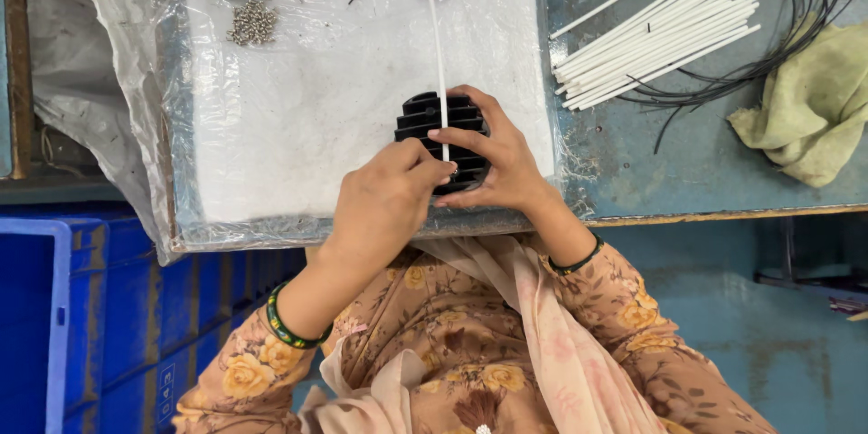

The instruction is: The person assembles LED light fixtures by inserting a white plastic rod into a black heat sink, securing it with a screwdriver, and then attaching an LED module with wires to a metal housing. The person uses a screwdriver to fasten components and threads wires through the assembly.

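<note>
Head view: left hand (384, 199) pinches the white tube (440, 63) standing in the black finned part (441, 140), which right hand (493, 158) grips; assembly looks partway, tubes (655, 32) unused.

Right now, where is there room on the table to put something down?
Bare room: the white sheet between the screws and the black part. Crowded: the right side, with white rods, wires and cloth.

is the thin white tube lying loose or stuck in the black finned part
Stuck in, it seems: the white tube runs down into the black finned part, pinched by the left hand; the right hand steadies the part.
</note>
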`<state>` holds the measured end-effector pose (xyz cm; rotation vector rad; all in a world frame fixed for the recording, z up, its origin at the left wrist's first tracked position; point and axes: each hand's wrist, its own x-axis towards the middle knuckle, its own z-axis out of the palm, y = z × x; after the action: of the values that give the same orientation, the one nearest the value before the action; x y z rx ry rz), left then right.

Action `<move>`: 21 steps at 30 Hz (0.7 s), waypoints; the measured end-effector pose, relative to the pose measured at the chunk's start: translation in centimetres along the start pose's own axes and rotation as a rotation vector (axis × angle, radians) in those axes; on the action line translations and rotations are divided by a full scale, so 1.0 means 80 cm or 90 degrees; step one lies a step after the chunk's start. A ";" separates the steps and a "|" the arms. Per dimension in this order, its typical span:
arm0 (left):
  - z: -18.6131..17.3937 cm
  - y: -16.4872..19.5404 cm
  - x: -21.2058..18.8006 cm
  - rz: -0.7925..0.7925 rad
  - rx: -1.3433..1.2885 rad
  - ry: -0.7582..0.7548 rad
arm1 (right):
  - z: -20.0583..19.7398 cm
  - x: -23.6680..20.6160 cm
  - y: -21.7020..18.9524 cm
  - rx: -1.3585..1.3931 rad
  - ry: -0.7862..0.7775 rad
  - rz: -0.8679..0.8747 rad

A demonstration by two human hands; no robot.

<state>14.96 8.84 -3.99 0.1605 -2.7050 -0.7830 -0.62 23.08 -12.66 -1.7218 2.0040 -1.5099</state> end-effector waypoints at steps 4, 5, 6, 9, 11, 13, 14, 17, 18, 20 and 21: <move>0.000 -0.003 -0.001 0.017 0.002 0.036 | 0.002 0.004 0.000 0.004 0.002 0.014; -0.002 -0.006 -0.001 0.026 -0.009 0.052 | 0.002 0.006 -0.001 0.000 0.004 0.003; -0.003 -0.008 -0.002 0.042 -0.016 0.070 | 0.003 0.008 -0.002 -0.005 0.006 -0.007; -0.006 -0.018 -0.006 0.087 -0.034 0.113 | 0.004 0.017 -0.006 -0.011 0.014 -0.030; -0.008 -0.029 -0.007 0.104 -0.045 0.129 | 0.006 0.029 -0.004 -0.025 0.015 -0.047; -0.010 -0.043 -0.005 0.098 -0.040 0.134 | 0.007 0.043 0.001 -0.049 0.006 -0.067; -0.012 -0.053 -0.001 0.094 -0.036 0.135 | 0.009 0.053 0.007 -0.043 -0.002 -0.067; -0.012 -0.079 0.021 0.062 0.009 0.140 | 0.014 0.083 0.028 -0.005 -0.035 -0.042; -0.011 -0.084 0.026 0.057 -0.011 0.143 | 0.015 0.089 0.035 0.020 -0.051 -0.023; -0.008 -0.092 0.035 0.050 -0.052 0.153 | 0.017 0.093 0.043 0.049 -0.073 -0.005; -0.006 -0.095 0.037 0.047 -0.069 0.170 | 0.017 0.094 0.045 0.056 -0.078 -0.005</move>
<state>12.47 1.63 -6.86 0.1294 -2.3986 -0.8204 -4.92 15.87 -12.19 -1.7442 1.8462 -1.4331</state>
